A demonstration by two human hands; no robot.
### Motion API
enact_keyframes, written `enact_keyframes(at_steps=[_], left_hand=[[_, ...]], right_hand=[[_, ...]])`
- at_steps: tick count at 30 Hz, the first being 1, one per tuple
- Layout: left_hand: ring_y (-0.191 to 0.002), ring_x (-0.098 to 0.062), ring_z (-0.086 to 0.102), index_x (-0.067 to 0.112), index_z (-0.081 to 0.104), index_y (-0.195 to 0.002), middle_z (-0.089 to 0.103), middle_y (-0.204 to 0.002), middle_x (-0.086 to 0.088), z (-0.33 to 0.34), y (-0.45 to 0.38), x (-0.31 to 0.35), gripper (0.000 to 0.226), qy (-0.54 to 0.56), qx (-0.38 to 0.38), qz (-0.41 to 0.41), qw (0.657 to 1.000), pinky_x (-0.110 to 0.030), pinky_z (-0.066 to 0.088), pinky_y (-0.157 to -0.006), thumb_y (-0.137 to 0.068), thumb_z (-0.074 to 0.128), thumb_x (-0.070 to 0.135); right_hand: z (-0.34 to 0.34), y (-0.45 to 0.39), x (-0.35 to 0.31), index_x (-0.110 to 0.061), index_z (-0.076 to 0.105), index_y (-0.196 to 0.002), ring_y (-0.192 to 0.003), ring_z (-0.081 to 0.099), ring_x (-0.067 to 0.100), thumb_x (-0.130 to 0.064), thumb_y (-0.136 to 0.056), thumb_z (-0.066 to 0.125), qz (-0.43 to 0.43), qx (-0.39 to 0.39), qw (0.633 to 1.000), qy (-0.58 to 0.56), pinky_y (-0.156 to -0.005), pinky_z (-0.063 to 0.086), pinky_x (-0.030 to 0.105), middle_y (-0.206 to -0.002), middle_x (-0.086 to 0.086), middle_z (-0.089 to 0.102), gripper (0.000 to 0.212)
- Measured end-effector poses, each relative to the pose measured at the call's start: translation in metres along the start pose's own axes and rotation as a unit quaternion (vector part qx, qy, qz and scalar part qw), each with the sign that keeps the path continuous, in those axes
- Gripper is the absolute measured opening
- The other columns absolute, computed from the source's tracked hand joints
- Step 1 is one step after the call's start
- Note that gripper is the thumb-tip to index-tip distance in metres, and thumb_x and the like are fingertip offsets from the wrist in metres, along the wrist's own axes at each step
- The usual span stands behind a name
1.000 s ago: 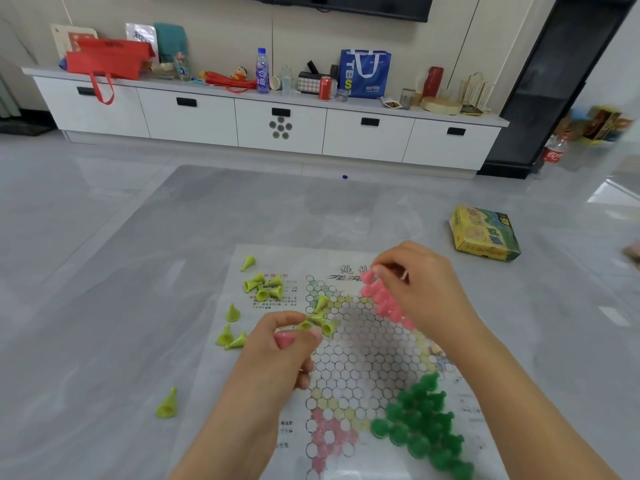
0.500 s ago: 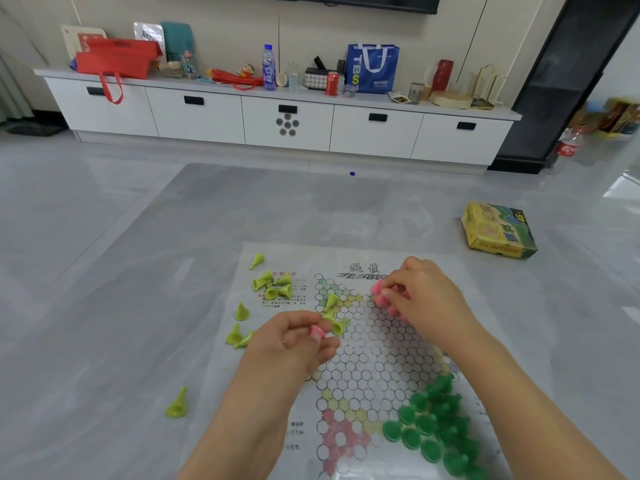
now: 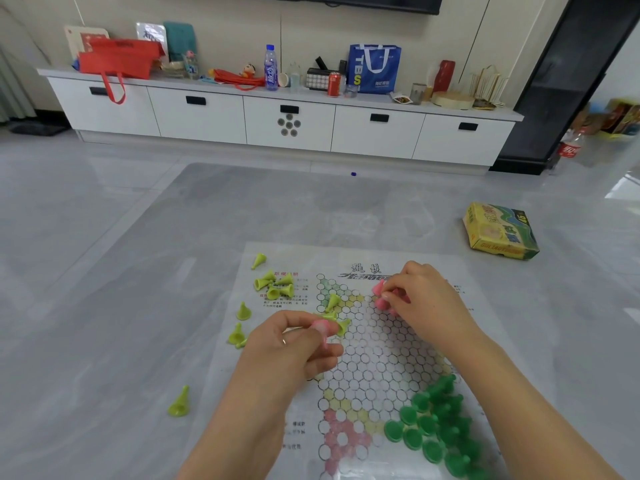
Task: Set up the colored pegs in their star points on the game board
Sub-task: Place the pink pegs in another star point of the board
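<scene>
A paper game board point(image 3: 377, 355) with a hexagon grid lies on the grey floor. My left hand point(image 3: 294, 351) pinches a pink peg point(image 3: 320, 329) over the board's left side. At the board's far edge my right hand point(image 3: 422, 303) holds several pink pegs point(image 3: 379, 294) against the grid. Dark green pegs point(image 3: 436, 424) stand packed in the near right star point. Lime pegs point(image 3: 273, 287) lie scattered off the board's left side, a few point(image 3: 334, 310) near the far left point. One lime peg point(image 3: 180, 403) lies alone on the floor.
A yellow and green game box point(image 3: 500, 232) lies on the floor to the far right. A long white cabinet point(image 3: 287, 121) with bags, bottles and cans spans the back wall. A cola bottle point(image 3: 569, 150) stands by the dark doorway.
My right hand has lowered with its pink pegs onto the far edge of the grid. My left hand keeps the pink peg and has shifted slightly. The camera has tilted.
</scene>
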State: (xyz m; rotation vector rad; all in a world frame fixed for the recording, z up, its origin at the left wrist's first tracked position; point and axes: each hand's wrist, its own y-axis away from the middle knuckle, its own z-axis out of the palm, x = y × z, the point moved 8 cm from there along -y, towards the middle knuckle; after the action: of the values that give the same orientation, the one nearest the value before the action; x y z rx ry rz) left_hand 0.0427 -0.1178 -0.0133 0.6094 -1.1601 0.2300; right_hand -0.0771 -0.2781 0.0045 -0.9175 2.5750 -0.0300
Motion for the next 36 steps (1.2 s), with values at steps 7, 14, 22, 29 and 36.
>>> enact_keyframes(at_steps=[7,14,22,29,36], left_hand=[[-0.051,-0.014,0.063,0.003,0.060,-0.081,0.074,-0.077,-0.006,0.000,0.001,-0.001,0.019,-0.001,-0.003,-0.017,1.000,-0.020,0.050,-0.047,-0.090,0.053,0.019],[-0.051,-0.015,0.064,0.002,0.058,-0.085,0.073,-0.069,-0.007,0.000,0.002,-0.003,0.019,0.036,0.001,-0.035,0.999,-0.021,0.051,-0.044,-0.092,0.051,0.019],[-0.071,0.002,0.062,0.024,0.054,-0.088,0.065,-0.089,0.015,-0.022,0.004,0.023,0.012,-0.342,0.108,0.148,0.922,-0.009,0.043,-0.054,-0.090,0.048,0.034],[-0.119,-0.020,0.037,0.037,0.040,-0.132,0.032,-0.141,0.003,-0.062,-0.012,0.026,0.041,-0.655,0.152,0.182,0.717,-0.029,0.039,-0.091,-0.091,0.045,0.035],[-0.080,-0.012,0.044,0.026,0.059,-0.103,0.043,-0.096,0.010,-0.067,-0.019,0.019,0.016,-0.626,0.128,0.188,0.746,-0.021,0.032,-0.061,-0.091,0.049,0.027]], right_hand=[[-0.012,0.004,-0.007,-0.024,0.068,-0.089,-0.085,0.058,0.010,-0.026,-0.086,0.056,0.001,0.001,0.999,-0.037,-0.078,0.051,0.032,-0.087,-0.007,0.059,0.013],[-0.019,0.032,-0.095,-0.033,0.068,-0.089,-0.072,0.057,0.001,-0.043,-0.075,0.061,-0.166,-0.144,0.954,-0.205,-0.067,0.048,0.016,-0.077,-0.014,0.063,0.019],[-0.020,0.032,-0.104,-0.027,0.070,-0.084,-0.071,0.056,-0.001,-0.036,-0.078,0.062,-0.178,-0.089,0.960,-0.197,-0.065,0.045,0.012,-0.073,-0.017,0.063,0.013],[-0.036,0.020,-0.047,-0.033,0.067,-0.073,-0.062,0.061,0.005,-0.028,-0.078,0.064,-0.030,0.006,0.967,-0.251,-0.052,0.048,0.013,-0.070,-0.009,0.069,0.008],[-0.034,0.011,-0.008,-0.020,0.064,-0.074,-0.042,0.060,0.004,-0.011,-0.085,0.061,0.045,0.037,0.973,-0.224,-0.035,0.042,0.012,-0.057,-0.006,0.066,0.015]])
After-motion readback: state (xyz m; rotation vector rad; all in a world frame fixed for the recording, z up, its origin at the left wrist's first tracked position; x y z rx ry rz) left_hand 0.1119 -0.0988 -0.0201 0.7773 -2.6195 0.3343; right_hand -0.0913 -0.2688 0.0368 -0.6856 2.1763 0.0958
